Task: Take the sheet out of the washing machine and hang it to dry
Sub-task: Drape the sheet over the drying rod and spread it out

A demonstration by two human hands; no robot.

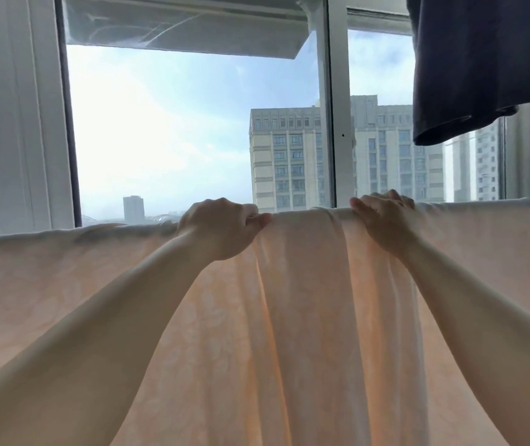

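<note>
At the far left you see the white window frame, and bright sky through the glass beside it; below it the pale peach sheet hangs draped over a line or bar hidden under its top fold, spreading across the whole width. Your left hand pinches that top fold, thumb and curled fingers closed on the cloth; gathered pleats fall between your hands. Your right hand lies over the fold with fingers curled across it, gripping the sheet; above it, at upper right, a dark garment hangs, well apart from the sheet.
</note>
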